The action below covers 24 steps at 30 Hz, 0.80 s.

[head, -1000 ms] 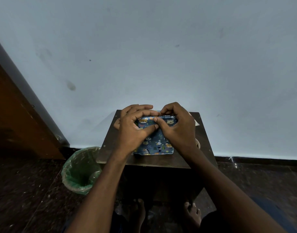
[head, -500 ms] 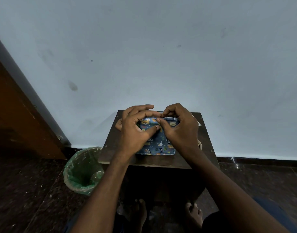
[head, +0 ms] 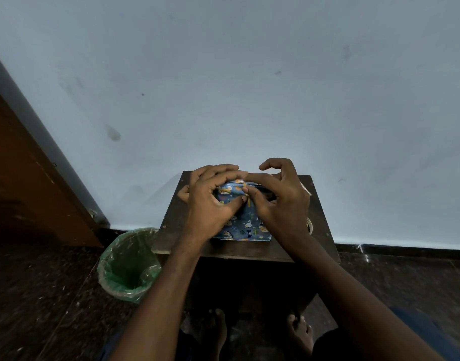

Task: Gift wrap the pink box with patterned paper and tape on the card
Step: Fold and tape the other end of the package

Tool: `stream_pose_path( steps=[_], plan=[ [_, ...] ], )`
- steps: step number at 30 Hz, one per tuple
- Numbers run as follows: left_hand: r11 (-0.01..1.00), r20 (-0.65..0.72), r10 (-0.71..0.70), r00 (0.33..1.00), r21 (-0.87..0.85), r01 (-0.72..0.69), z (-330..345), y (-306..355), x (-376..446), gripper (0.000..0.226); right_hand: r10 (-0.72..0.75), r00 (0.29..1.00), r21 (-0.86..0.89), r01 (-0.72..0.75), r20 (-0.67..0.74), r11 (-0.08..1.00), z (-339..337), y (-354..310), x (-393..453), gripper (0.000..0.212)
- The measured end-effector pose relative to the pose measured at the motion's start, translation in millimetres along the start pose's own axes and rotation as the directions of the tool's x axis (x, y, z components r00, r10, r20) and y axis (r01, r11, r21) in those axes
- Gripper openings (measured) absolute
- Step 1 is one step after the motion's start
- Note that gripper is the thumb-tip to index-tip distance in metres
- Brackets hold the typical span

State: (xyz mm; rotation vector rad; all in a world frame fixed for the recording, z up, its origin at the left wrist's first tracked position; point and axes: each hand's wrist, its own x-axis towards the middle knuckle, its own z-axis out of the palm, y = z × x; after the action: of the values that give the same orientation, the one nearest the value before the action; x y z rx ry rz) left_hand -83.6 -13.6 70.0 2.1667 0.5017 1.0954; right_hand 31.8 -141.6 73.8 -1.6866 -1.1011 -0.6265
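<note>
**Box in patterned paper, held under both hands**

Box [head: 245, 225] lies on the small dark wooden surface [head: 325, 204], near its middle, and it is fully covered with blue patterned paper [head: 234, 192] that shows small orange and white animal figures and green leaves. No pink part of the box can be seen. The near edge of the wrapped box is straight and flat on the surface.

The left hand [head: 213, 201] rests over the left side of the box, its fingers curled round the far top edge and its thumb pressing on the paper. The right hand [head: 278, 201] covers the right side; its thumb and one finger pinch a fold of the paper near the middle, just beside the left thumb, and its other fingers are lifted and bent above the box.

Both hands hide most of the top and the far side of the box, so the folds there cannot be made out. A pale round thing [head: 309, 226] shows only partly behind the right wrist, and I cannot tell what it is. A pale corner [head: 305, 190] at the far right of the surface is also mostly hidden.

On the floor left of the surface stands a bin [head: 129, 267] lined with a green plastic bag; its inside is dark, and I cannot tell if something is in it.
</note>
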Motion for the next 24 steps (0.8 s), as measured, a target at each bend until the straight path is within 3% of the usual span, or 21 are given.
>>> stream_pose_path(
  steps=[8, 11, 13, 17, 22, 24],
  plan=[
    [1.000, -0.009, -0.010, 1.000, -0.018, 0.010, 1.8, 3.1, -1.6, 0.044, -0.088, 0.994, -0.035, 0.090, 0.059, 0.995, 4.0, 3.8, -0.8, 0.016],
    [0.999, -0.007, -0.044, 0.999, 0.013, 0.044, -0.1, 6.3, -2.1, 0.059, -0.131, 0.987, -0.079, 0.138, 0.091, 0.987, 5.2, 5.3, -1.4, 0.016],
    [0.995, 0.007, -0.084, 0.996, 0.050, 0.084, -2.0, 10.1, -3.6, 0.071, -0.170, 0.977, -0.131, 0.186, 0.127, 0.974, 5.9, 6.2, -1.6, 0.020],
    [0.993, 0.022, -0.084, 0.996, 0.085, 0.082, -3.0, 12.7, -4.5, 0.070, -0.217, 0.952, -0.254, 0.269, 0.215, 0.929, 8.5, 0.9, -0.5, 0.036],
    [0.987, 0.012, -0.081, 0.997, 0.139, 0.078, -1.6, 12.9, -5.0, 0.070, -0.091, 0.973, -0.045, 0.103, 0.212, 0.994, -0.5, 2.8, 1.3, 0.050],
    [0.988, 0.029, -0.079, 0.996, 0.137, 0.074, -1.4, 12.4, -4.7, 0.070, -0.109, 0.975, 0.007, 0.110, 0.192, 0.994, -3.2, 7.2, 0.1, 0.036]
  ],
)
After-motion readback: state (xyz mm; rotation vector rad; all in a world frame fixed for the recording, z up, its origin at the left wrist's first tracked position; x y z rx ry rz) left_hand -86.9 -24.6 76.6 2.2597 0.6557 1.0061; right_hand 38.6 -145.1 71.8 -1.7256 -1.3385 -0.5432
